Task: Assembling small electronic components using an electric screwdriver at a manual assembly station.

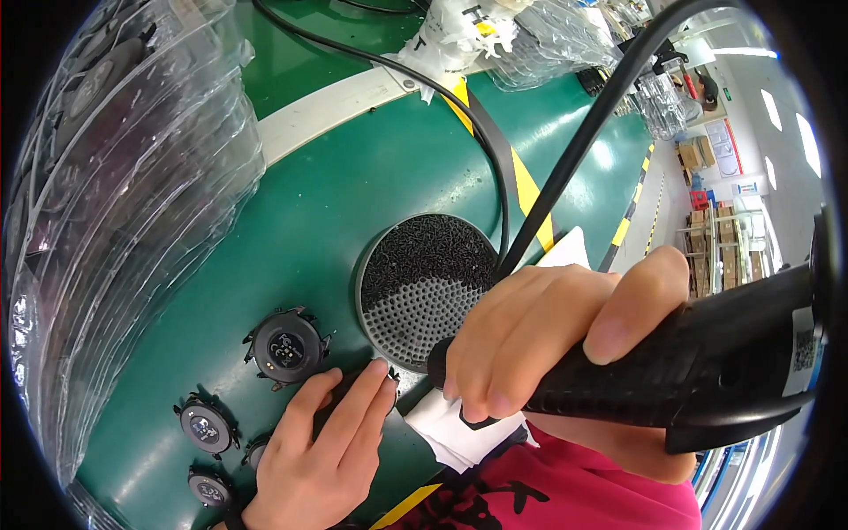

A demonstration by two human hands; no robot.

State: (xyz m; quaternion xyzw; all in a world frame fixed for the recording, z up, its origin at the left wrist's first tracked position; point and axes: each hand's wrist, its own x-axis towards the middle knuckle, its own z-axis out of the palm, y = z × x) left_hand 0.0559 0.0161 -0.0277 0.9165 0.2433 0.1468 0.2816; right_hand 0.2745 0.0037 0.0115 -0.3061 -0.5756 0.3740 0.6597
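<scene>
Right hand (548, 331) curls around a black tool (671, 371) beside the dimpled tray (411, 318), apparently placed for easy reach, while the left hand (322, 464), fingers spread, covers a dark casing (346, 381) on the bench (300, 230), seemingly steadying it, its exact grip hidden.

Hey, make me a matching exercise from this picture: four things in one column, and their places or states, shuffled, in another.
Things:
1. black tool
2. grey round dish
3. clear plastic trays
4. white sheet

Places and states:
A. stacked at the picture's left side
B. lying between the dish and the person's pink clothing
C. partly covered with tiny black pieces
D. gripped in the right hand

Pairs: 1-D, 2-C, 3-A, 4-B.
</scene>
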